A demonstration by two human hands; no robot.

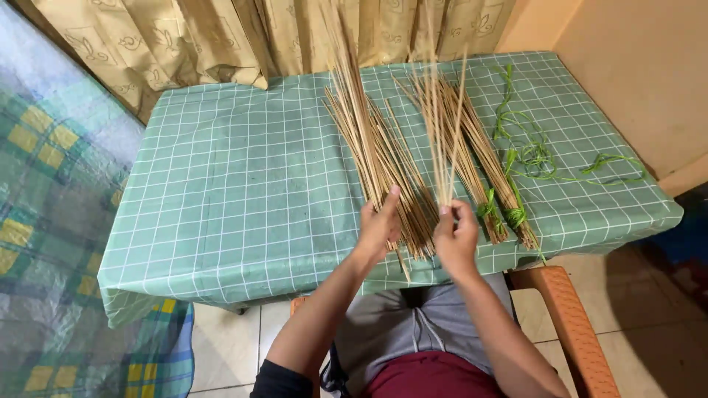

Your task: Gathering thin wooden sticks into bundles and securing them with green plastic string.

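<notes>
Head view, looking down on a small table covered with a green cloth printed in a white grid. Left hand: fingers extended and held together, palm laid against the near ends of a loose pile of thin tan sticks; the pile lies on the cloth, fanning away toward the curtain at the far edge. Right hand: fingers curled, thumb and fingertips pinching a small handful of raised sticks at their lower ends; these stand nearly upright, tilted slightly away, tips blurred. Just to the right of the right hand, two tied bundles of sticks lie side by side on the cloth, each bound near its near end with a green strip. Loose green strips lie curled on the cloth further right, apart from the bundles. No bowls, boxes or other containers in view; all sticks are either on the cloth or in hand. An orange chair arm shows below the table's near right edge. A blue, green and yellow checked fabric lies to the left of the table.
</notes>
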